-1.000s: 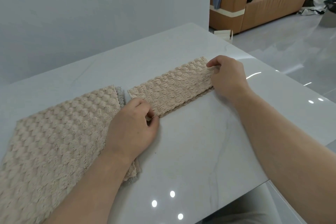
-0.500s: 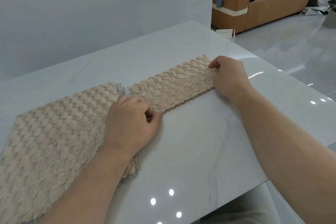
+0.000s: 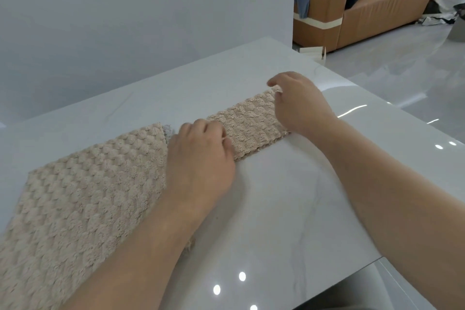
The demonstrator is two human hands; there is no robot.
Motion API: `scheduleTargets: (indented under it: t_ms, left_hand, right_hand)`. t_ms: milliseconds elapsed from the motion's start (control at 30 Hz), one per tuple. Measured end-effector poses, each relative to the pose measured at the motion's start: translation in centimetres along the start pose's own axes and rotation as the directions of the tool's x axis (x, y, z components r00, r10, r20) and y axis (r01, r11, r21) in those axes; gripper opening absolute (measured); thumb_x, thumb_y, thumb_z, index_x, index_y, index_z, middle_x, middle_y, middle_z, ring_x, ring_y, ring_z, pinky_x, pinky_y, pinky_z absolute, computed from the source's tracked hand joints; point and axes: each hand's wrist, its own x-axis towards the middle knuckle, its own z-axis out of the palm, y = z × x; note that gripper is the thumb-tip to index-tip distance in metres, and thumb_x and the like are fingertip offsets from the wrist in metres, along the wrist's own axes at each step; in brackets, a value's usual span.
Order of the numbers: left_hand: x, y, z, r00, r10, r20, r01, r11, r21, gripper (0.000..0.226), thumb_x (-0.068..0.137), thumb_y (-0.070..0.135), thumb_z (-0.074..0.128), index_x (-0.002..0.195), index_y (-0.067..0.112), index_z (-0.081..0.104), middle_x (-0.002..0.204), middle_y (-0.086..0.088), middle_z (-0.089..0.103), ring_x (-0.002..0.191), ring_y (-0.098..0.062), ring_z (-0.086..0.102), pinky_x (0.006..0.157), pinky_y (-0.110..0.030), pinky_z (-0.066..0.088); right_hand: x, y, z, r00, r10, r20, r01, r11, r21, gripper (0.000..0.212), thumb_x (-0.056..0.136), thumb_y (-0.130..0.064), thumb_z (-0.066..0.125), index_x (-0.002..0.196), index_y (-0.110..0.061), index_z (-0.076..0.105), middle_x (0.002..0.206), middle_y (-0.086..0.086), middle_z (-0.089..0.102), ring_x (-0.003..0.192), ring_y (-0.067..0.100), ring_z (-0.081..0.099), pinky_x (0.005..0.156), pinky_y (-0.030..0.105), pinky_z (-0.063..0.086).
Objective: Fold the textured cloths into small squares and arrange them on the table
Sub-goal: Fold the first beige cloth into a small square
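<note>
A beige bumpy cloth folded into a narrow strip (image 3: 247, 124) lies across the middle of the white marble table (image 3: 276, 209). My left hand (image 3: 201, 163) pinches the strip's near left end. At the strip's far right end, my right hand (image 3: 299, 103) grips the cloth with the fingers curled over its corner, which is slightly lifted. A larger beige textured cloth (image 3: 83, 199) lies spread flat to the left, partly under my left forearm, with a grey edge showing at its far corner.
The table's right edge runs diagonally by my right arm, with glossy floor beyond. A tan sofa (image 3: 364, 15) heaped with dark clothes stands at the back right, a person in white beside it. A grey wall stands behind the table.
My right hand has moved left along the strip, drawing its right end inward and lifting the corner. The left hand stays pinched on the left end.
</note>
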Motion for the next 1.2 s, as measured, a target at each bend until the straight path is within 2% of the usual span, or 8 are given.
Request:
scheduleTargets:
  t_ms: [133,200,267,333,400,633,933,1200]
  left_hand:
    - [4.4,1.9,1.8,0.973,-0.029,0.230,0.047,0.996,-0.071,0.034,0.094,0.017,0.050,0.126,0.008,0.057,0.127,-0.011,0.057,0.118,-0.033,0.054,0.092,-0.041,0.043]
    - [5.5,1.7,3.9,0.964,-0.052,0.260,0.078,0.993,-0.089,0.033,0.092,0.011,0.045,0.123,0.005,0.055,0.126,-0.013,0.056,0.120,-0.034,0.052,0.093,-0.041,0.043]
    - [5.6,0.9,6.0,0.967,-0.063,0.248,0.087,0.992,-0.086,0.042,0.100,0.019,0.037,0.138,0.005,0.048,0.143,-0.014,0.049,0.137,-0.035,0.042,0.111,-0.045,0.036]
    - [5.1,0.4,7.2,0.953,-0.083,0.292,0.109,0.991,-0.074,0.055,0.108,0.033,0.024,0.157,0.009,0.029,0.164,-0.010,0.029,0.153,-0.030,0.021,0.125,-0.044,0.016]
    - [5.1,0.1,7.8,0.944,-0.069,0.324,0.091,0.995,-0.052,0.060,0.108,0.040,0.018,0.161,0.012,0.020,0.169,-0.006,0.019,0.156,-0.025,0.011,0.127,-0.042,0.007]
    - [4.9,-0.2,7.4,0.896,-0.149,0.419,0.153,0.988,0.024,0.068,0.105,0.053,0.010,0.163,0.019,0.002,0.171,0.000,-0.001,0.157,-0.026,-0.007,0.126,-0.048,-0.004]
    - [4.3,-0.2,5.7,0.780,-0.366,0.507,0.352,0.927,0.127,0.100,0.094,0.075,0.007,0.158,0.001,-0.011,0.167,-0.020,-0.013,0.153,-0.043,-0.014,0.124,-0.050,-0.008]
    - [4.8,-0.6,5.0,0.740,-0.360,0.568,0.302,0.932,0.198,0.105,0.090,0.079,0.001,0.157,-0.001,-0.013,0.166,-0.024,-0.014,0.154,-0.042,-0.011,0.125,-0.051,-0.007]
  right_hand:
    - [2.1,-2.5,1.2,0.928,-0.159,0.337,0.189,0.980,-0.060,0.039,0.106,-0.023,0.038,0.141,-0.019,0.054,0.145,0.006,0.055,0.137,0.028,0.048,0.111,0.046,0.040]
    - [2.5,-2.5,2.1,0.906,-0.156,0.394,0.209,0.973,-0.096,0.037,0.106,-0.024,0.035,0.135,-0.013,0.057,0.139,0.010,0.058,0.132,0.032,0.050,0.108,0.050,0.041]
    - [2.3,-1.6,2.9,0.907,-0.152,0.392,0.207,0.973,-0.103,0.036,0.108,-0.025,0.034,0.132,-0.010,0.057,0.137,0.010,0.059,0.130,0.033,0.052,0.108,0.047,0.039]
    - [1.8,-0.7,3.5,0.875,-0.169,0.453,0.240,0.965,-0.103,0.043,0.110,-0.029,0.031,0.144,-0.012,0.051,0.151,0.005,0.050,0.143,0.029,0.039,0.117,0.039,0.028]
    - [1.6,-0.2,3.8,0.850,-0.179,0.495,0.268,0.957,-0.113,0.049,0.111,-0.034,0.028,0.157,-0.017,0.035,0.165,-0.001,0.030,0.155,0.020,0.019,0.122,0.032,0.013]
    - [2.2,1.2,4.3,0.870,-0.113,0.480,0.252,0.938,-0.236,0.059,0.109,-0.047,0.017,0.163,-0.023,0.016,0.170,-0.003,0.011,0.157,0.015,0.004,0.127,0.038,0.004]
    - [3.6,3.3,3.5,0.904,0.104,0.414,0.036,0.948,-0.316,0.067,0.106,-0.054,0.012,0.164,-0.019,0.009,0.171,-0.002,0.004,0.157,0.015,0.001,0.127,0.040,0.003]
    - [4.5,4.8,3.2,0.898,0.221,0.381,-0.084,0.935,-0.345,0.070,0.105,-0.057,0.008,0.164,-0.019,0.006,0.171,-0.003,0.003,0.157,0.015,0.001,0.126,0.046,0.000]
